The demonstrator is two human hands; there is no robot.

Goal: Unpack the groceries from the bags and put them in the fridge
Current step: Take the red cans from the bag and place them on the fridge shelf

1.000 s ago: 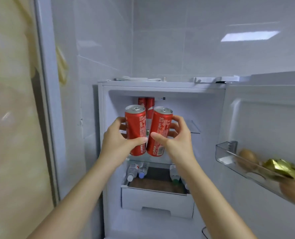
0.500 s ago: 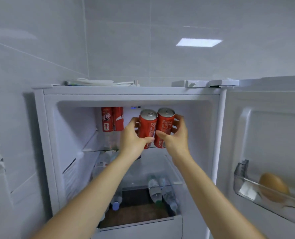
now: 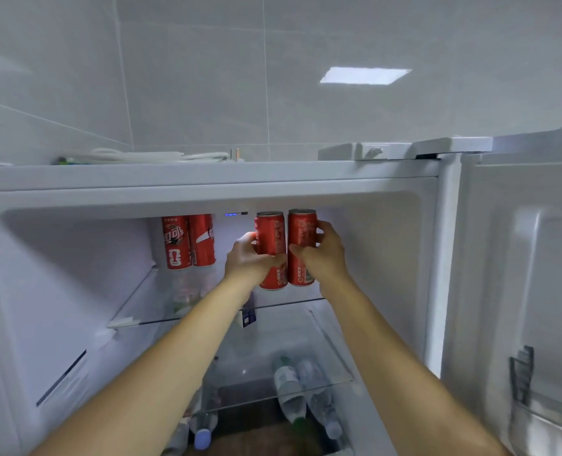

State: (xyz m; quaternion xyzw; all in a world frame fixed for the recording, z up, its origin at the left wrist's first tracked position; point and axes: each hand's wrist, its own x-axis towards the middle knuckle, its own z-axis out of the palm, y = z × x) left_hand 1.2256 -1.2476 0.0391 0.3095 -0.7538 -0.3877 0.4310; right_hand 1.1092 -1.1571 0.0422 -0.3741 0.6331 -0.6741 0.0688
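The white fridge (image 3: 207, 187) stands open in front of me. My left hand (image 3: 248, 261) grips a tall red cola can (image 3: 270, 232), and my right hand (image 3: 325, 255) grips a second red can (image 3: 302, 230) right beside it. Both cans are upright, side by side, inside the top compartment just above the glass top shelf (image 3: 148, 319). Two more red cans (image 3: 187, 240) stand at the back left of that shelf. I cannot tell whether the held cans touch the shelf.
The open fridge door (image 3: 519, 274) hangs at the right, with a door bin (image 3: 529, 390) low down. Water bottles (image 3: 292, 393) lie under the lower glass shelf. White cables (image 3: 141, 156) rest on the fridge top. Grey tiled wall behind.
Both hands have carried the two cans forward and up, from in front of the fridge into the top compartment. My view has moved closer to the fridge.
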